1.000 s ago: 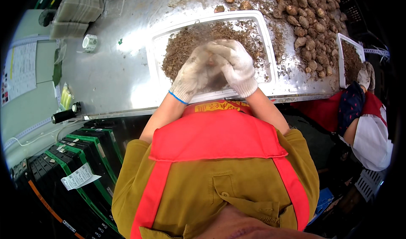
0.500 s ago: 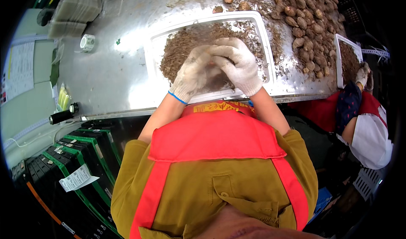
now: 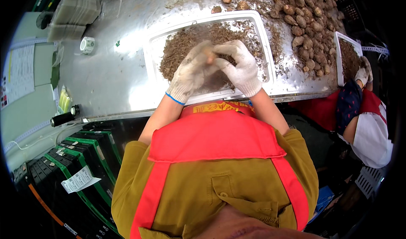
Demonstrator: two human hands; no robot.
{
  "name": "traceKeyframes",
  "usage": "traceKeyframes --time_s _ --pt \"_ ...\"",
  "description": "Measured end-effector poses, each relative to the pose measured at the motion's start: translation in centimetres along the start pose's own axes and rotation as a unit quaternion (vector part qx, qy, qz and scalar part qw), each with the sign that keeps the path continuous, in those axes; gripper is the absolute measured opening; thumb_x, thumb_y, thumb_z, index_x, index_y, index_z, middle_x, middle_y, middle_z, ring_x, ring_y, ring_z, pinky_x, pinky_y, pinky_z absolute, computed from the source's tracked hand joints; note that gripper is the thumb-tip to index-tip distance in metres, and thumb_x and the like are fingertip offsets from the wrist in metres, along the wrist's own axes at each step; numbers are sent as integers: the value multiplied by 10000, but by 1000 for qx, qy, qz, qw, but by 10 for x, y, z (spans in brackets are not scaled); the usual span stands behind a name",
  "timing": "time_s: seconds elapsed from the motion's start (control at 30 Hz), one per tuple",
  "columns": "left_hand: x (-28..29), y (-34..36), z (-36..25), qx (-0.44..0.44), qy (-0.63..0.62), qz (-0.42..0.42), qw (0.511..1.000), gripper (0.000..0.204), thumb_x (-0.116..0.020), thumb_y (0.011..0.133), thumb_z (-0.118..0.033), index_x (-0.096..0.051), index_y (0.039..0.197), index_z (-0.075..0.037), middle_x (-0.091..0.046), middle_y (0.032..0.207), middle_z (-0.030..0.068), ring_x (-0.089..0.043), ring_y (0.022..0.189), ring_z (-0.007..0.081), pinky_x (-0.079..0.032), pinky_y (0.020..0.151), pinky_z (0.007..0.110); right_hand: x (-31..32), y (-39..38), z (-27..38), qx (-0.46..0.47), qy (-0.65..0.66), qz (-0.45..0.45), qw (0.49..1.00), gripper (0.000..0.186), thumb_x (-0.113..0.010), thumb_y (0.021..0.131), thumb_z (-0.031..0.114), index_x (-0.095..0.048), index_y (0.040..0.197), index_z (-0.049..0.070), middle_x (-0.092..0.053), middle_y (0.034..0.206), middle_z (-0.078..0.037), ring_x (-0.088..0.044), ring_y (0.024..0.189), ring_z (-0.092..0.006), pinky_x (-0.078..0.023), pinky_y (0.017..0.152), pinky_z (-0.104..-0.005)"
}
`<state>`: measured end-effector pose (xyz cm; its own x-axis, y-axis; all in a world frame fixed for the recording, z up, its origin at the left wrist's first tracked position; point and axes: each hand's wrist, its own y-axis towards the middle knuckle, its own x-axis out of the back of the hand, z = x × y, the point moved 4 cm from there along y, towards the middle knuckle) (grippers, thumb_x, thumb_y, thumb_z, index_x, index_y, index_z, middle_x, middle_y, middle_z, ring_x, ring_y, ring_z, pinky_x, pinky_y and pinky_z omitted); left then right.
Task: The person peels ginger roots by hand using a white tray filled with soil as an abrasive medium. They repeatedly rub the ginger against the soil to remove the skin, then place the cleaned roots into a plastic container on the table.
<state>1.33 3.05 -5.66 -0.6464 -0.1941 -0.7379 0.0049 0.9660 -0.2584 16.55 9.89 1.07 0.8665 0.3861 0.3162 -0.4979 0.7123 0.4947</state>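
My left hand (image 3: 190, 72), in a dirty white glove with a blue-edged cuff, is curled round a small orange-brown tuber (image 3: 210, 57), partly hidden by fingers and slightly blurred. My right hand (image 3: 242, 70), also gloved, has its fingers bent onto the same piece from the right. Both hands are over a white rectangular tray (image 3: 265, 49) spread with brown peelings and fibrous debris (image 3: 173, 49). The tray lies on a steel table (image 3: 101, 82), near its front edge.
A pile of muddy tubers (image 3: 311, 32) lies right of my tray. A co-worker's gloved hand (image 3: 361, 74) is beside another tray (image 3: 337, 57) at far right. Clear plastic packs (image 3: 74, 10) and a label roll (image 3: 87, 45) are on the left. Black-green crates (image 3: 76, 154) stand below.
My fingers have parted slightly at the top, showing more of the orange-brown piece. My left hand has shifted a little upward. The co-worker's hands have moved slightly up.
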Motion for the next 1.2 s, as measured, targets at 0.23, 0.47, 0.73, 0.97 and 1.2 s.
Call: traceKeyframes --time_s 0.23,0.47,0.73,0.97,1.2 --pt "-15 -9 -16 8 61 16 998 825 -752 863 -69 -315 1562 -35 -554 1387 158 -607 1208 244 -567 991 405 10 3 -32 -176 -21 16 984 165 -662 944 129 -733 1064 39 -734 987 -93 -715 925 -192 -561 814 -297" --pt "-26 -8 -25 -55 176 7 983 831 -748 816 13 -364 1549 -58 -508 1454 173 -545 1279 286 -499 1064 415 11 11 10 -65 -24 72 995 183 -705 906 140 -739 1059 46 -712 914 -97 -706 854 -209 -565 797 -316" --pt "-20 -8 -28 -61 212 9 975 927 -798 762 -5 -335 1564 -35 -450 1536 173 -454 1400 295 -427 1140 406 25 13 -47 -215 -73 33 973 262 -588 988 245 -736 1036 35 -743 960 -122 -718 891 -258 -560 844 -339" --pt "-31 -9 -33 -100 280 -2 955 1024 -884 723 -78 -309 1567 -2 -466 1518 187 -483 1379 266 -411 1156 375 12 18 5 -47 -37 52 997 352 -724 877 307 -747 1161 100 -691 1202 -127 -629 1200 -279 -515 1030 -388" --pt "-24 -10 -26 -68 237 35 969 898 -721 767 91 -344 1569 -51 -471 1530 125 -514 1343 238 -434 1130 373 16 24 -43 -112 -69 -7 991 177 -615 959 176 -751 973 63 -719 1047 -106 -679 995 -244 -541 910 -352"
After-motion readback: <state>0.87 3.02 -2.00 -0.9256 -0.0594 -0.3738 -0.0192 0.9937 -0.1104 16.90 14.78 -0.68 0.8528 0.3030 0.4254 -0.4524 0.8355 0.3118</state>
